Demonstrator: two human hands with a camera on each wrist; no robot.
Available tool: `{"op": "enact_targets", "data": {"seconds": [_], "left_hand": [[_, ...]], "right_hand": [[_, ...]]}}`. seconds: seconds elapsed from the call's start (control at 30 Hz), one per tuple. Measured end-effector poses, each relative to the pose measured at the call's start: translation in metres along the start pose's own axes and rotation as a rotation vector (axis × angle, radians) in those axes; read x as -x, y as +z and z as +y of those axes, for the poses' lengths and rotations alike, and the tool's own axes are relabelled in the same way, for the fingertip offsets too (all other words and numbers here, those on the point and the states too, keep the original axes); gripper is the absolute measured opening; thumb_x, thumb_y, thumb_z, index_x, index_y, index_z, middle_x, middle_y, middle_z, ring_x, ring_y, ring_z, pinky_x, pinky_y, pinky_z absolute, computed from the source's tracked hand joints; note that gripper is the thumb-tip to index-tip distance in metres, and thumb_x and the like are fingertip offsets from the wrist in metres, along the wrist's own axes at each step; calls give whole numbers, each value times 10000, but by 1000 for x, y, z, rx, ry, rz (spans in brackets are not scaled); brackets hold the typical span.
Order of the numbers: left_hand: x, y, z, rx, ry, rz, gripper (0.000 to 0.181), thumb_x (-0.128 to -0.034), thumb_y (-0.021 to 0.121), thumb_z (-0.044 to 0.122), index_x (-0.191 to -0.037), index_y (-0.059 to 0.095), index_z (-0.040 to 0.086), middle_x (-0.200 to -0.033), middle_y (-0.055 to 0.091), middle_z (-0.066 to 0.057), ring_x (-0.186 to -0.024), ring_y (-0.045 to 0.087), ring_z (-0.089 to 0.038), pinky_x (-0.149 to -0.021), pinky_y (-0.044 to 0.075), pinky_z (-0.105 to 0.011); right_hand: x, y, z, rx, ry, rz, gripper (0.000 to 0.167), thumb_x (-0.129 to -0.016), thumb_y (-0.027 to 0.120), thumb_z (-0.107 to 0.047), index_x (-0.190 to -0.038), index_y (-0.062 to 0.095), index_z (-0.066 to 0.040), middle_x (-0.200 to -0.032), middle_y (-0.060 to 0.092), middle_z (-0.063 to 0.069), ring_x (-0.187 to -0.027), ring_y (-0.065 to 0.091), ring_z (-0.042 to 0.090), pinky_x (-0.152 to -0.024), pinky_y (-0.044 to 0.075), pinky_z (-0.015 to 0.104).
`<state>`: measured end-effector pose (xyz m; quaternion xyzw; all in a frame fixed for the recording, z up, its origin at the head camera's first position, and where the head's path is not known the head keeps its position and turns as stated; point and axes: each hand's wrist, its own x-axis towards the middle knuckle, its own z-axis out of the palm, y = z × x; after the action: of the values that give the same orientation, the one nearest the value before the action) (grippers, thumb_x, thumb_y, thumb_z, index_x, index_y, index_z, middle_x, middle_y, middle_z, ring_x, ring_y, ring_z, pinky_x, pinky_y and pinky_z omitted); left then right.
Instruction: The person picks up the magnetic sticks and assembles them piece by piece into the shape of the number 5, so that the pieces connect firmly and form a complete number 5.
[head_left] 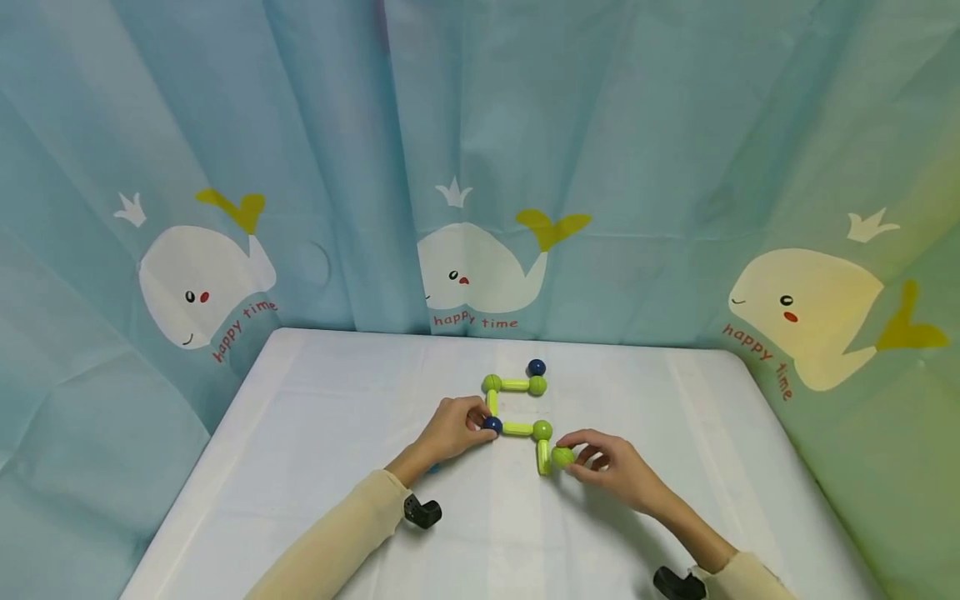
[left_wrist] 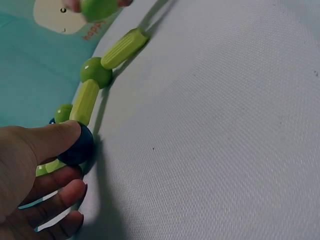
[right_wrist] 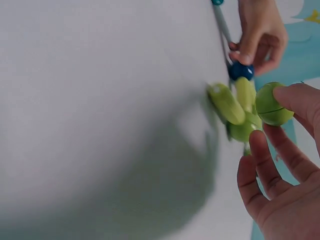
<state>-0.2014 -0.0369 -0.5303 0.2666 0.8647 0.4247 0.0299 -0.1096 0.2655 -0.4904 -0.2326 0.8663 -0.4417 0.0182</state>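
A chain of light green rods and green and dark blue balls lies on the white table. My left hand pinches the dark blue ball at one corner of this chain. From that ball a green rod runs right to a green corner ball, and another rod leads from there toward me. My right hand holds a loose green ball between thumb and fingers, just right of that last rod's free end. In the right wrist view the ball appears apart from the rod.
Behind my hands the chain continues through a green ball and a rod to another green ball, with a dark blue ball at its far end. A small blue piece shows partly behind my left wrist. A whale-print curtain hangs behind the table.
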Motion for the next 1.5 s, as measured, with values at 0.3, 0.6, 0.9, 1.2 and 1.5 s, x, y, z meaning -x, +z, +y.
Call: {"op": "enact_targets", "data": {"seconds": [0.3, 0.6, 0.9, 1.2, 1.5], "left_hand": [[-2, -4, 1, -24, 19, 14, 213, -850, 868, 197, -996, 735, 120, -867, 731, 18, -666, 564, -32, -625, 476, -219], [0, -5, 3, -21, 6, 8, 211, -854, 863, 180, -1005, 736, 107, -879, 732, -2, -677, 571, -38, -635, 487, -223], [2, -4, 5, -27, -6, 13, 207, -851, 864, 168, -1001, 732, 115, -871, 724, 8, -679, 573, -44, -646, 488, -232], [3, -8, 9, -70, -5, -21, 256, -855, 859, 188, -1050, 721, 96, -903, 746, -40, -698, 619, -58, -677, 514, -247], [-3, -21, 24, -140, 11, -89, 520, -887, 832, 202, -1361, 630, 130, -1074, 721, -68, -687, 579, -69, -670, 498, -260]], "right_hand": [[23, 27, 1, -17, 73, -4, 307, -905, 791, -115, -1202, 711, -123, -1088, 718, -18, -839, 660, 109, -704, 565, 292], [24, 36, 1, -3, 158, -1, 314, -883, 809, -114, -1183, 725, -155, -1048, 707, -39, -830, 638, 89, -700, 548, 271], [23, 38, -2, 14, 188, -31, 302, -899, 794, -129, -1191, 730, -172, -1060, 695, -49, -858, 611, 83, -706, 529, 258], [23, 38, -1, 43, 239, -47, 311, -900, 787, -130, -1202, 732, -179, -1039, 702, -71, -855, 614, 68, -711, 524, 254], [24, 38, -1, 15, 211, -37, 318, -893, 786, -88, -1199, 706, -131, -1044, 699, -28, -834, 622, 78, -690, 531, 255]]}}
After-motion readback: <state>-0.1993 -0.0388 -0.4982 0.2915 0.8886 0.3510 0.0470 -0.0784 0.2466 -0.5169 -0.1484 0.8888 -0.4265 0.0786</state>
